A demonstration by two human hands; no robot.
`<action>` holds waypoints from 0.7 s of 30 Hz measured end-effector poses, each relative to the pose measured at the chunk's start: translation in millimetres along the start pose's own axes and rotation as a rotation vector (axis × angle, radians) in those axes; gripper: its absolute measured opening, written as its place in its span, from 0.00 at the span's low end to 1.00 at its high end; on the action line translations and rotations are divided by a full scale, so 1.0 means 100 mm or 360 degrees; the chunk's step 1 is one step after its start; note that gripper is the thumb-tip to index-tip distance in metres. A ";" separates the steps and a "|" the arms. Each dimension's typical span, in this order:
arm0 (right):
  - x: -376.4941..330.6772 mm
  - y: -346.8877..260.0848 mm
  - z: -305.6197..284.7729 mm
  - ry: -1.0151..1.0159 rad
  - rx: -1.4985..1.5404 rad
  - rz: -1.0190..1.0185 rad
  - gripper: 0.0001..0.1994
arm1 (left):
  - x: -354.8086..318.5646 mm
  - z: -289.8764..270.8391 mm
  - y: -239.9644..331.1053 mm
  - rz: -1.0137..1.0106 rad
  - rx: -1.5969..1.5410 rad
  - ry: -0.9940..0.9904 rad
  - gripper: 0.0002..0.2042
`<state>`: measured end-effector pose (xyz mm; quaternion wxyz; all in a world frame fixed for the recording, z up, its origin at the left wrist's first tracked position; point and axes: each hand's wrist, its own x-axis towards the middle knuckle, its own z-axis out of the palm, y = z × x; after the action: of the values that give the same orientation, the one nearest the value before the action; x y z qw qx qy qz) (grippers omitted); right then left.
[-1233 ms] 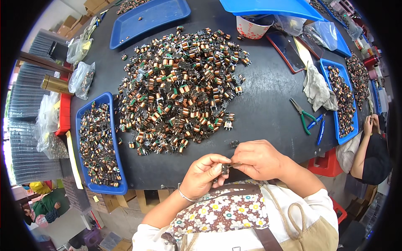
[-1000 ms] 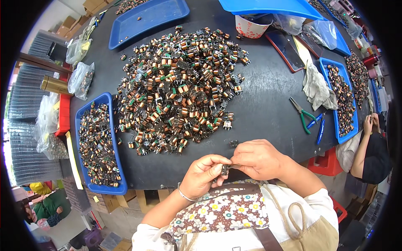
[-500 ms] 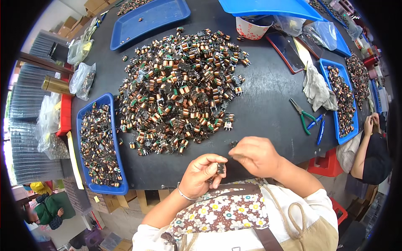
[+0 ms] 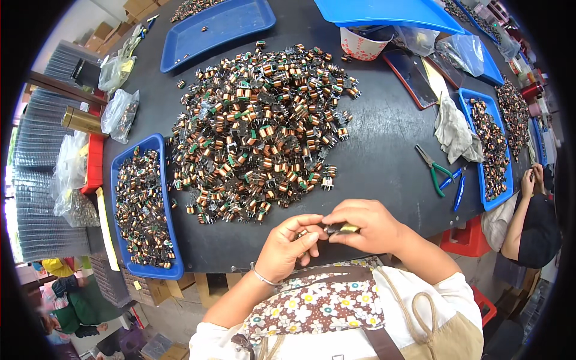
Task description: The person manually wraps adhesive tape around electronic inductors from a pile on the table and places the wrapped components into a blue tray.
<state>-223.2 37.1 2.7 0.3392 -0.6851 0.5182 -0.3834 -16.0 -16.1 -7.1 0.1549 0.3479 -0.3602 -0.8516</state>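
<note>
At the table's near edge my two hands meet at the fingertips. My left hand (image 4: 289, 245), a bangle on its wrist, is closed on a small dark coil component (image 4: 303, 234), mostly hidden by the fingers. My right hand (image 4: 369, 225) pinches a small black-and-yellow object (image 4: 348, 228); its dark end points at the left fingertips, and its kind is hard to make out. Beyond the hands lies a big heap of copper-wound coils (image 4: 258, 132) with black bases and metal pins, some with green parts.
On the left stands a blue tray (image 4: 179, 264) of coils; another blue tray (image 4: 216, 36) lies at the back. Green-handled pliers (image 4: 433, 171), blue pens (image 4: 459, 192) and a rag (image 4: 453, 129) lie right. Beyond them is a coil-filled tray (image 4: 503, 201). A co-worker's hands (image 4: 531, 177) show far right.
My right hand has come to my left fingertips and turned, and the black-and-yellow object now shows in it. The left hand stays nearly in place, with its coil now more covered.
</note>
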 end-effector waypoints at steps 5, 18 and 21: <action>0.01 -0.09 -0.01 -0.0213 0.0202 -0.0056 0.17 | 0.01 -0.05 0.02 -0.0356 -0.0354 -0.0522 0.17; 0.42 0.02 -0.08 0.0133 -0.0633 0.0273 0.21 | -0.01 -0.11 -0.02 -0.0113 -0.0208 -0.0458 0.11; 0.43 0.03 -0.08 0.0061 -0.0696 0.0321 0.17 | -0.05 -0.08 0.03 -0.0120 -0.0035 -0.0285 0.11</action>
<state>-224.0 -6.3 11.3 0.2095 -0.6796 0.6611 -0.2392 -6.5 -19.9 -6.2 0.0937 0.2818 -0.3501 -0.8884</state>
